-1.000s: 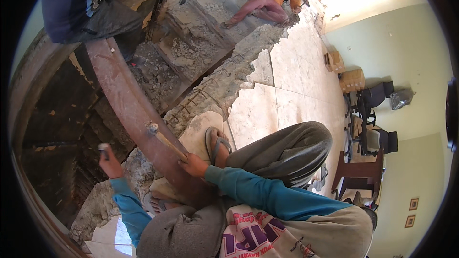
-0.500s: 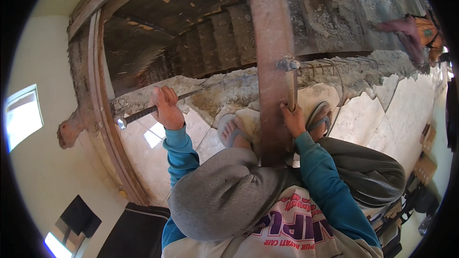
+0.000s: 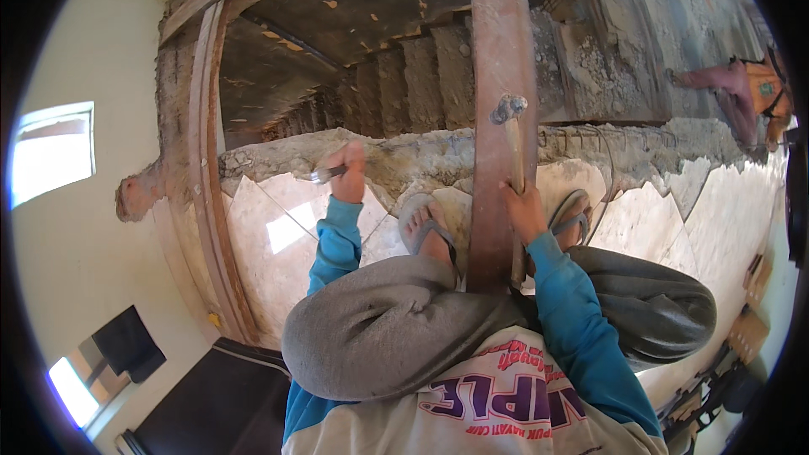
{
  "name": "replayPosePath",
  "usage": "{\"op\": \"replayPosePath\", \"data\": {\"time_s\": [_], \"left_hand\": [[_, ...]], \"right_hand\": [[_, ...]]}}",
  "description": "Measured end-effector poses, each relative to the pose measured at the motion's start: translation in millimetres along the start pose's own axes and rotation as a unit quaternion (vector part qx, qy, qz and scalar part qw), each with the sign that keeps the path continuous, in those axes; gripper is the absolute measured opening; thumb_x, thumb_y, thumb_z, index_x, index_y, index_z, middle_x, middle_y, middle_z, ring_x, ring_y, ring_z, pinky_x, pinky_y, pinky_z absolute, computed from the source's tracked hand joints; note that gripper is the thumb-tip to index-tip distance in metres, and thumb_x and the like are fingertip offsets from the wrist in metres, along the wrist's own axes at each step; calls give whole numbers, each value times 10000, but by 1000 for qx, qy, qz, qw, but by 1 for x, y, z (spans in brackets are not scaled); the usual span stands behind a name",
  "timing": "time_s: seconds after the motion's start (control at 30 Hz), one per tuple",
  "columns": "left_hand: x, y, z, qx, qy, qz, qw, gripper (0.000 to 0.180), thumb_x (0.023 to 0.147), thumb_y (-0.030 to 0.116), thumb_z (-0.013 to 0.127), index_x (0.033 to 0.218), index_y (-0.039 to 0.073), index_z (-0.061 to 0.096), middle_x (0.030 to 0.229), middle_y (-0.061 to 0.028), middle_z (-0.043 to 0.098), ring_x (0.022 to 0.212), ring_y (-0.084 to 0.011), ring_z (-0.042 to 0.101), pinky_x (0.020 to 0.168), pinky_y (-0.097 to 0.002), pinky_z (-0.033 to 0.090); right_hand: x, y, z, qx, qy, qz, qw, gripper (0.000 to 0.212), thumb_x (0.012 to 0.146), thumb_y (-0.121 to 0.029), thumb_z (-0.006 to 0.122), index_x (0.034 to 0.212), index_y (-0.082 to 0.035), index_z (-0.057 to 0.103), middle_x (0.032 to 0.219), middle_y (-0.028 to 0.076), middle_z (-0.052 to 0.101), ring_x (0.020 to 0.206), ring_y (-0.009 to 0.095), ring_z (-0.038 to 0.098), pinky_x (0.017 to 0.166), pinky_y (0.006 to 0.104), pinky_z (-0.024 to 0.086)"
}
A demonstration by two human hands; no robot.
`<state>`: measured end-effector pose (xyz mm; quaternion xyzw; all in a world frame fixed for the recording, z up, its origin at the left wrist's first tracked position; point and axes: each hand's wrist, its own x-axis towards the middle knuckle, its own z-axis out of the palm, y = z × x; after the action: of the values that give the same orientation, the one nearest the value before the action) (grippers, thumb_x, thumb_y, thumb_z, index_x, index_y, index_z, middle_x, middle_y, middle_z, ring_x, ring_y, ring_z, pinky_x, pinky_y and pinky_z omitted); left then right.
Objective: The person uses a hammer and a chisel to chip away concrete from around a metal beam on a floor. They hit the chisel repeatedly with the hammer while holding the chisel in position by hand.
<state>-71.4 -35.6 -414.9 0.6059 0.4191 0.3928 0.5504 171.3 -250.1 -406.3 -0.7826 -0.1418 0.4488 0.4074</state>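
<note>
My left hand [image 3: 349, 170] is closed around a steel chisel [image 3: 324, 175]. Its bright butt end sticks out to the left of the fist, and the rest is hidden or smeared by motion. The fist hovers by the ragged broken concrete edge [image 3: 404, 154]. My right hand [image 3: 524, 212] grips the wooden handle of a hammer [image 3: 509, 109]. The hammer's head points away from me, over the reddish-brown beam [image 3: 499, 42]. Both hands are apart from each other, with my sandalled feet near them.
Beyond the edge, concrete steps [image 3: 396, 76] run down in a stairwell. Bare reinforcing bars [image 3: 573, 133] show at right. Cracked tiles [image 3: 645, 219] lie near me. A brown frame post [image 3: 206, 118] stands left. At far right is another person [image 3: 758, 93].
The view has shifted, so the room appears farther right. My left hand has moved right and the chisel, earlier seen lengthwise, is now mostly hidden. The hammer now shows more of its handle.
</note>
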Motion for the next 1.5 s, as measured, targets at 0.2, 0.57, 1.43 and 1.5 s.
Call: {"op": "replayPosePath", "data": {"time_s": [0.2,0.57,1.43,1.5], "left_hand": [[-2,24,52,102,-31,30,994,411,936,280,525,643,-6,492,532,-88,412,503,-153,389,481,-358,334],[-7,15,78,173,-30,95,980,387,924,287,520,634,31,516,569,-189,496,538,-402,497,487,-452,377],[-17,10,76,188,22,133,973,374,926,250,523,627,28,488,558,-182,473,504,-382,475,465,-439,359],[-18,11,82,164,45,143,975,376,928,236,525,630,14,470,547,-179,445,481,-373,437,457,-421,333]], "right_hand": [[-97,-115,-19,147,-123,-43,980,163,880,-171,593,830,-37,516,603,-8,477,460,64,418,410,219,335],[-139,-101,-19,-86,-116,-75,987,209,835,-182,666,869,14,599,656,12,545,580,62,500,511,225,399],[-156,-176,-85,213,-27,-464,859,82,908,-116,481,867,-46,490,602,47,467,441,102,432,378,242,374],[-158,-174,-73,319,-73,-469,820,94,914,-127,473,880,-47,509,599,69,499,460,132,474,386,252,403]]}}
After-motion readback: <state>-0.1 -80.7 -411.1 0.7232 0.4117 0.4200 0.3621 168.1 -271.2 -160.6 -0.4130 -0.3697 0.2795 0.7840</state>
